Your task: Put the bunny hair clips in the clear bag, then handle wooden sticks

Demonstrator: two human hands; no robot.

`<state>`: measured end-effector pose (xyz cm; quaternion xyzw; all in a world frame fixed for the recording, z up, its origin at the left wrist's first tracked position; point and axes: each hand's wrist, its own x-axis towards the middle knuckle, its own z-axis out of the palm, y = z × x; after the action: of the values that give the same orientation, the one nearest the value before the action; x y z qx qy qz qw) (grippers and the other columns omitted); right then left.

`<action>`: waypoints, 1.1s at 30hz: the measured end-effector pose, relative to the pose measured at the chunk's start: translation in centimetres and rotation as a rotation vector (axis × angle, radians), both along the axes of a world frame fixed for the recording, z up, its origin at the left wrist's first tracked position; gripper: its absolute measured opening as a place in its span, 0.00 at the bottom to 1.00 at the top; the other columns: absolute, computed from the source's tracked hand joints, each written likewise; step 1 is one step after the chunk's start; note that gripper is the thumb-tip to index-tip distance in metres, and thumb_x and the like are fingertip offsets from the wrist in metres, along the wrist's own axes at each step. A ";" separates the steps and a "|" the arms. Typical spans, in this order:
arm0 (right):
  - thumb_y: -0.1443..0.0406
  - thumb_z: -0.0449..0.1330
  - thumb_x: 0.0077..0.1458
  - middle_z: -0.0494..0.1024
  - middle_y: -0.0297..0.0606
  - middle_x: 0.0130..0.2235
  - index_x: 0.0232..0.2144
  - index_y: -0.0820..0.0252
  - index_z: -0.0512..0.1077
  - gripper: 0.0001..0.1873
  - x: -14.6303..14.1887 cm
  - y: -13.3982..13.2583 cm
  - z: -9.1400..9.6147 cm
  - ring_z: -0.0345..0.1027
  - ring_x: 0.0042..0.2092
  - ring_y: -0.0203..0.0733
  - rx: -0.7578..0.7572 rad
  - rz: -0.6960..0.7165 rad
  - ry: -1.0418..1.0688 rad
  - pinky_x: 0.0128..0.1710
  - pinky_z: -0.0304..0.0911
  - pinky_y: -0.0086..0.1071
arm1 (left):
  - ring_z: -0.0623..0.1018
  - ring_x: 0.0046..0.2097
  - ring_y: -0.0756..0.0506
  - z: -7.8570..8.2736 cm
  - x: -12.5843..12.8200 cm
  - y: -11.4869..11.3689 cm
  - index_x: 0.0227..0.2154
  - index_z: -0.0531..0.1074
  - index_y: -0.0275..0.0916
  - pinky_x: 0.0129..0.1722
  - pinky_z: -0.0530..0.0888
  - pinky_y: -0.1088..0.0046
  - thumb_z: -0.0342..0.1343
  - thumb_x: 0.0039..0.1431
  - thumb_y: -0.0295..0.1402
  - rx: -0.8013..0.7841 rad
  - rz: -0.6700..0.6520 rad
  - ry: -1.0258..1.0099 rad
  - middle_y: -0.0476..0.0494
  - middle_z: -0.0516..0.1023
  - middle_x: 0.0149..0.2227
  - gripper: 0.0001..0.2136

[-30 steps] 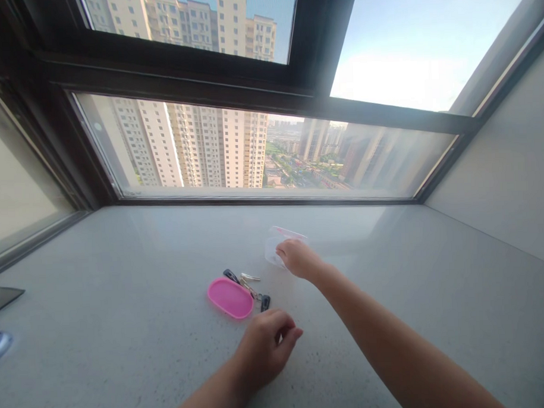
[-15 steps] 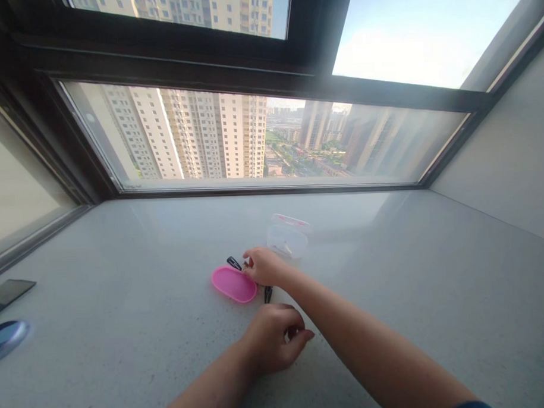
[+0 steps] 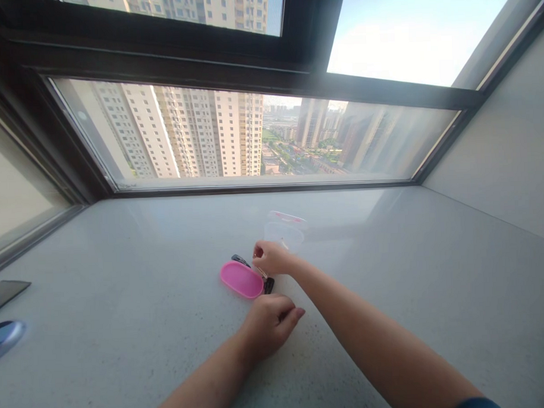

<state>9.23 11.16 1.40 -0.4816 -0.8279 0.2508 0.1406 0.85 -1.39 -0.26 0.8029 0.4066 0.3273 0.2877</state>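
Observation:
My right hand (image 3: 274, 257) is closed in a pinch just beyond a pink oval tray (image 3: 241, 280); what its fingertips grip, if anything, is too small to name. A thin light-coloured piece shows beneath that hand. One black hair clip (image 3: 240, 260) lies at the tray's far edge, another black hair clip (image 3: 269, 285) at its right end. Nearer to me, my left hand (image 3: 268, 326) rests on the white surface with fingers curled and thumb against them, its inside hidden. Behind my right hand stands a clear plastic box (image 3: 284, 232), its lid raised, with something small inside.
At the far left lie a dark flat object (image 3: 8, 292) and a shiny blue rounded object (image 3: 5, 338). The white sill (image 3: 124, 304) runs to a dark window frame (image 3: 262, 189), with a pale wall (image 3: 506, 136) on the right.
My right hand has drawn back a little from the pink tray toward the right. The tray and the black clips around it have shifted slightly. My left hand stays curled, its thumb now closer in.

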 end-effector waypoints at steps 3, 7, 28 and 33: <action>0.70 0.57 0.47 0.77 0.34 0.30 0.35 0.61 0.69 0.09 0.7 0.2 -0.4 0.67 0.29 0.35 -0.004 -0.032 0.043 0.25 0.55 0.24 | 0.60 0.22 0.52 0.1 0.0 0.0 0.15 0.62 0.37 0.23 0.56 0.75 0.46 0.60 0.36 0.002 0.014 -0.003 0.54 0.57 0.18 0.18; 0.72 0.52 0.53 0.77 0.32 0.28 0.42 0.61 0.66 0.13 1.2 0.1 -0.8 0.68 0.29 0.34 0.008 -0.059 0.075 0.27 0.57 0.24 | 0.60 0.22 0.52 0.0 0.0 0.1 0.14 0.62 0.37 0.23 0.55 0.75 0.47 0.60 0.36 -0.002 0.012 -0.013 0.54 0.56 0.17 0.19; 0.65 0.58 0.52 0.76 0.35 0.27 0.34 0.61 0.70 0.06 0.5 -0.8 1.0 0.67 0.29 0.38 0.098 -0.043 0.017 0.27 0.55 0.27 | 0.63 0.22 0.51 -0.2 -0.1 0.2 0.17 0.68 0.37 0.24 0.59 0.75 0.48 0.59 0.35 -0.012 0.044 -0.022 0.51 0.64 0.17 0.16; 0.69 0.52 0.57 0.75 0.30 0.27 0.46 0.59 0.65 0.14 1.1 -1.9 1.0 0.67 0.29 0.34 0.172 -0.047 0.231 0.32 0.59 0.27 | 0.64 0.23 0.51 0.1 0.1 0.1 0.17 0.68 0.37 0.24 0.58 0.75 0.51 0.56 0.31 -0.030 -0.003 0.016 0.52 0.64 0.19 0.13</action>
<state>10.34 9.25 2.42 -0.4548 -0.8132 0.2292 0.2816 0.92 -1.33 -0.20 0.8016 0.4127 0.3145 0.2972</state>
